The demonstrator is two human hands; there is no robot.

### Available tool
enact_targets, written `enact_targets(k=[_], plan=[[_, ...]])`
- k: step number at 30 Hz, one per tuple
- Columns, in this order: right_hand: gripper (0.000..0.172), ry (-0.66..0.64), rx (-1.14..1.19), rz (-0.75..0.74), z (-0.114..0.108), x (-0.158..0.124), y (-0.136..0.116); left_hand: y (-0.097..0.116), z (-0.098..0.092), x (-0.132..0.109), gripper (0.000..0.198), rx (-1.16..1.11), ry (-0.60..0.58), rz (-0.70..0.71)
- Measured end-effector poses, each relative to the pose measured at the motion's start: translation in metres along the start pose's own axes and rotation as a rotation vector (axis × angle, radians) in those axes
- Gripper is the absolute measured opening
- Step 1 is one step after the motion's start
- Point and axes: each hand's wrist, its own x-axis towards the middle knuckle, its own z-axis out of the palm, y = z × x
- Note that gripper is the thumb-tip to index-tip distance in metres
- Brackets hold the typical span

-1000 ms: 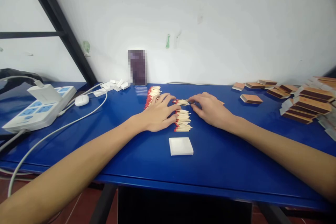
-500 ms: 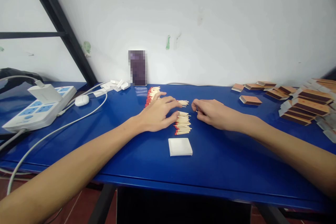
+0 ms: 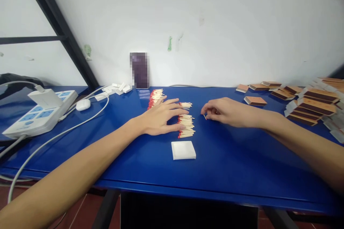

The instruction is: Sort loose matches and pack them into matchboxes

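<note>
Red-tipped wooden matchstick row (image 3: pixel 186 128) beneath spread, flat left hand (image 3: pixel 158 118); right hand (image 3: pixel 228 112) fingertips pinch loose wooden matchstick (image 3: pixel 204 116). Sorting step, probably; next calls for fine alignment.

Your worktop (image 3: pixel 228 164) is a smooth blue sheet, glossy enough to mirror light along its far edge. The matches (image 3: pixel 186 127) at centre frame are pale bare wood, matt, with dull red heads. Just below them, the small white tray (image 3: pixel 183 150) looks like matt card. At the right of the frame, the matchbox sleeves (image 3: pixel 311 105) are tan card with dark, rough-looking striking strips. At the left you have a shiny white plastic power strip (image 3: pixel 27 123) and smooth pale cables (image 3: pixel 73 124). The black frame (image 3: pixel 57 28) at upper left looks like painted metal. The wall (image 3: pixel 242 25) is matt, scuffed white.
</note>
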Motion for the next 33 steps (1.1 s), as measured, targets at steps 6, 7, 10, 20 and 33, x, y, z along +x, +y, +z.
enact_targets(k=[6, 7, 10, 20, 33], plan=[[0.029, 0.039, -0.163, -0.141, 0.009, -0.002, 0.001, 0.001, 0.002, 0.001, 0.04, 0.03, 0.071, 0.064], [0.031, 0.068, -0.194, -0.141, 0.011, -0.001, -0.002, 0.0, 0.002, 0.002, 0.038, 0.024, 0.097, 0.079], [0.03, 0.19, -0.256, -0.108, 0.017, 0.008, -0.013, -0.004, 0.0, 0.002, 0.034, -0.03, 0.147, 0.143], [0.021, 0.228, -0.254, -0.048, 0.02, 0.048, -0.039, -0.005, -0.002, -0.002, 0.025, 0.013, 0.344, 0.148], [0.059, 0.116, 0.178, -0.133, 0.033, -0.009, -0.045, 0.006, 0.001, -0.007, 0.02, 0.015, 0.473, 0.129]])
